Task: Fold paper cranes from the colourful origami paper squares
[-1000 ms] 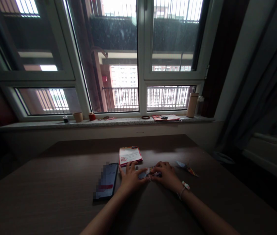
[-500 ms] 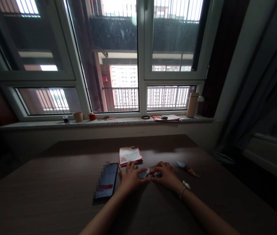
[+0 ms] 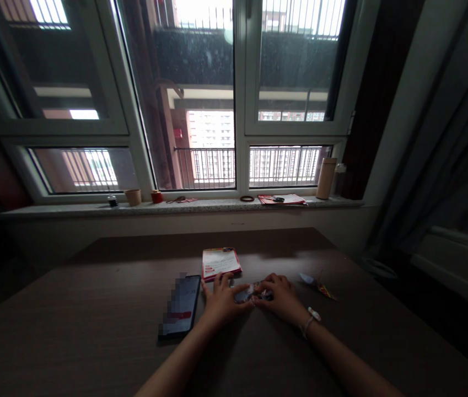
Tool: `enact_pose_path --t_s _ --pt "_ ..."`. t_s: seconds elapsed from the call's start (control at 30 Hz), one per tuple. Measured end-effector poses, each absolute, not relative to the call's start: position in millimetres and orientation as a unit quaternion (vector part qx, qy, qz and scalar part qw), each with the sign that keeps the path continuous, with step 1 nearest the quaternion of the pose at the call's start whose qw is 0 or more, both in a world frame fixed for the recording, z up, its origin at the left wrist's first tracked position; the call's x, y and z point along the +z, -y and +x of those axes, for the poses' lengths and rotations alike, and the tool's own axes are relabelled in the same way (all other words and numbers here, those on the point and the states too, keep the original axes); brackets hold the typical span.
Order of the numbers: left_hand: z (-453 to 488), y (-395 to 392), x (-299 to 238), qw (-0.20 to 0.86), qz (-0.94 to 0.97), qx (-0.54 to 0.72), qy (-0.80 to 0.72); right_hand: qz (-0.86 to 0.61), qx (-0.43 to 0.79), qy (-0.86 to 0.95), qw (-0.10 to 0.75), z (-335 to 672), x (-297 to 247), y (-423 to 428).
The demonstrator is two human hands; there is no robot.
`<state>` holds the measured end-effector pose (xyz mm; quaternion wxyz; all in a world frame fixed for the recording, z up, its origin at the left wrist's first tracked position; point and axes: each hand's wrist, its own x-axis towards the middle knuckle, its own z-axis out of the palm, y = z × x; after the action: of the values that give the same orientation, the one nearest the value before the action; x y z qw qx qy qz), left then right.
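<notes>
Both hands meet over a small, dark, shiny piece with a coloured print (image 3: 242, 295), low on the table. My left hand (image 3: 222, 300) has thumb and forefinger closed on its left side, while the other fingers spread toward the paper stack. On its right side, the fingers of my right hand (image 3: 280, 295) are curled over it, thumb near the left thumb. Fingers cover much of the piece, so its exact kind cannot be made out. Left of my left hand lies a phone (image 3: 179, 309), screen up. Right of my right hand is a crumpled, coloured wrapper-like scrap (image 3: 318, 285).
Beyond my left hand sits a stack of red-edged white cards (image 3: 220, 263) on the brown table (image 3: 72, 309). The windowsill (image 3: 217, 205) behind holds a paper cup (image 3: 133, 197), a red spool-like item (image 3: 156, 197), papers with scissors (image 3: 282, 199) and a tan bottle (image 3: 326, 178).
The view has shifted very slightly. Both hands keep their places on the small printed piece, with no clear movement of the fingers.
</notes>
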<state>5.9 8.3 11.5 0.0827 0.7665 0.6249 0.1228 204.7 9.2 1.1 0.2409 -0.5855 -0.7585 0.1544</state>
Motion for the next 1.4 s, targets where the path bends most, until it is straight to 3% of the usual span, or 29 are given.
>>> enact_pose_path --t_s 0.63,1.4 --pt "16 -4 8 0.041 0.757 0.154 -0.634 -0.582 0.160 0.764 0.228 207 1 -11" --pt "17 -1 15 0.076 0.749 0.141 -0.643 -0.575 0.154 0.766 0.242 207 3 -8"
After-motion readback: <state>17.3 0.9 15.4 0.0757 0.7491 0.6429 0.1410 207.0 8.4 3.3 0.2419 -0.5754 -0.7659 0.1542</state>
